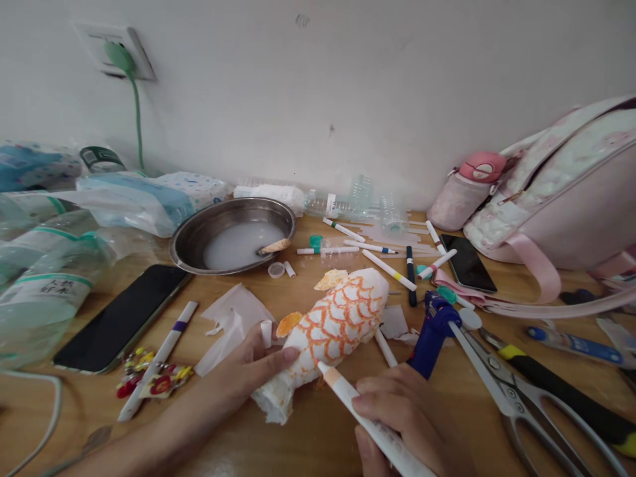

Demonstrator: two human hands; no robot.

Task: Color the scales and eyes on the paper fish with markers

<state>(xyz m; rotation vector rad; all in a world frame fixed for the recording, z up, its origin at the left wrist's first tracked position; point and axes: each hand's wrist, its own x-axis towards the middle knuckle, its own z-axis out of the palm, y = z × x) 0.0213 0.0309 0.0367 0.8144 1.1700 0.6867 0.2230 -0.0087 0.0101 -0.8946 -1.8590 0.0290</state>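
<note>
A white papier-mâché fish (334, 324) with orange scale lines lies on the wooden table (308, 430). My left hand (248, 371) grips it near its tail end, fingers curled on its side. My right hand (407, 424) is closed round an orange marker (358, 404), whose tip touches the fish's lower side. Two orange fin pieces (330, 278) stick out from the fish's upper edge.
A metal bowl (233, 235) of whitish liquid stands behind, a black phone (124, 315) to the left. Several markers (387, 268), a blue glue gun (434, 331), large scissors (521, 391), a second phone (467, 262), a pink bottle (467, 185) and a backpack (571, 179) crowd the right. Plastic bags (59, 245) lie far left.
</note>
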